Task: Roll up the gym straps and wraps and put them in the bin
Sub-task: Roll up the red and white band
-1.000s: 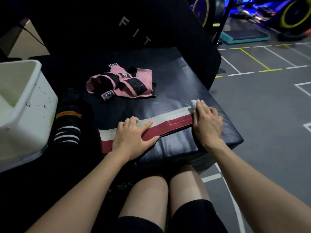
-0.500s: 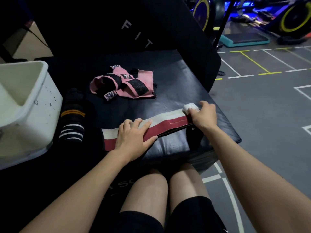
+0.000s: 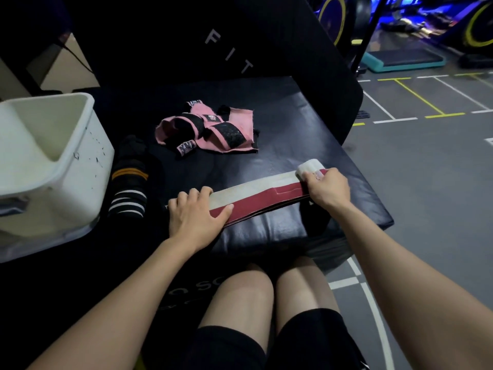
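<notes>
Red-and-white wrap (image 3: 256,193) laid flat along near edge of black padded bench (image 3: 306,134), one long strip running left to right. Right end already curled into small white roll (image 3: 309,166). Right hand (image 3: 326,189) fingers curled on that roll, pinching it. Left hand (image 3: 194,214) flat on left part of strip, fingers straight and relaxed, pressing it down.

Handling, judged from look: soft elastic fabric, light, limp, no stiffness; likely to spring loose or skew unless kept taut. Best hold at the rolled end, thumb and fingers across full width; other palm anchoring flat length for tension. Velcro tab probably at far end for closure, not visible.

Pink-and-black wraps (image 3: 210,130) in loose heap mid-bench, unrolled, well apart from strip. Black striped wraps (image 3: 128,182) at left bench edge, just beside bin, seemingly rolled; hard to tell in dark.

White bin (image 3: 88,166) at left, open top, tilted in view. Visible interior shows nothing inside; bottom partly hidden. No wrap binned as far as can be seen.
</notes>
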